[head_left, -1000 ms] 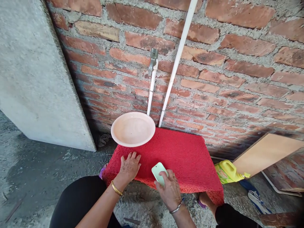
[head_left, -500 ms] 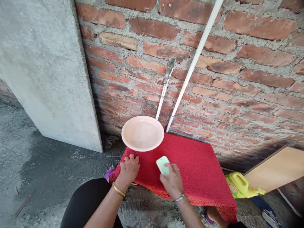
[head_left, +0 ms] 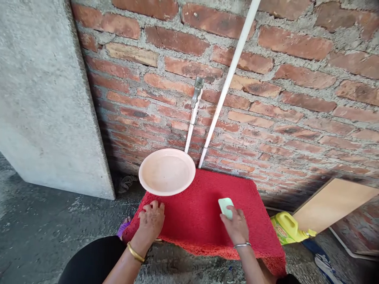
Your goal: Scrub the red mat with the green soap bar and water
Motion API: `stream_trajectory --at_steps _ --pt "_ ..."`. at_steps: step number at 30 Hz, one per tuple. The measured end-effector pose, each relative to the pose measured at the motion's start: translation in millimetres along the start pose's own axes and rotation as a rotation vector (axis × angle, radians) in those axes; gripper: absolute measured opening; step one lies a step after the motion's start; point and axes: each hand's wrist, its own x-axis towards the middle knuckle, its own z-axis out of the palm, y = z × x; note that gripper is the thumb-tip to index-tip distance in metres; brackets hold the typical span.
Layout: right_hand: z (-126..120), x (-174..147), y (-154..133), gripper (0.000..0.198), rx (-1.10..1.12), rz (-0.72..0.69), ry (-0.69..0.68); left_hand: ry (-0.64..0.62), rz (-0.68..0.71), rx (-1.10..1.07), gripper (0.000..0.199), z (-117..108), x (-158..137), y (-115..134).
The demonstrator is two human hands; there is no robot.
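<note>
Right hand [head_left: 237,227] is curled around a green soap [head_left: 225,206], pressing it onto the red mat [head_left: 201,213] right of centre; left hand [head_left: 151,221] lies flat and open on the mat's near-left edge, gripping nothing, just below the pink basin [head_left: 166,172]. Scrubbing should go best with the left hand pinning the mat and the soap kept flat, strokes short so the mat doesn't bunch or slide toward the yellow jug [head_left: 286,228].

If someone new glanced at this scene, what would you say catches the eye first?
The bright red mat before the brick wall stands out, with a pale pink basin on its far left corner under the tap. The right hand presses a green soap bar on it; the left hand rests flat.
</note>
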Motion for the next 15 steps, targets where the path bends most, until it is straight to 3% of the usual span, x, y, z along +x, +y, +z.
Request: stream_trajectory --at_steps 4,7,9,12,15 --pt "24 -20 -79 0.033 0.085 -0.238 -0.098 0.008 0.02 0.073 0.032 5 1 -6" --pt "33 -22 -97 0.038 0.074 -0.267 -0.157 -0.052 0.056 0.067 0.036 12 6 -12" --pt "27 -16 -72 0.038 0.074 -0.219 -0.14 -0.057 0.066 0.027 0.041 14 9 -11" --pt "4 -5 -2 0.033 0.086 -0.041 -0.07 -0.087 0.077 -0.044 0.048 11 7 0" --pt "-17 3 64 0.034 0.072 0.16 0.028 -0.289 0.154 -0.061 0.069 -1 1 17"
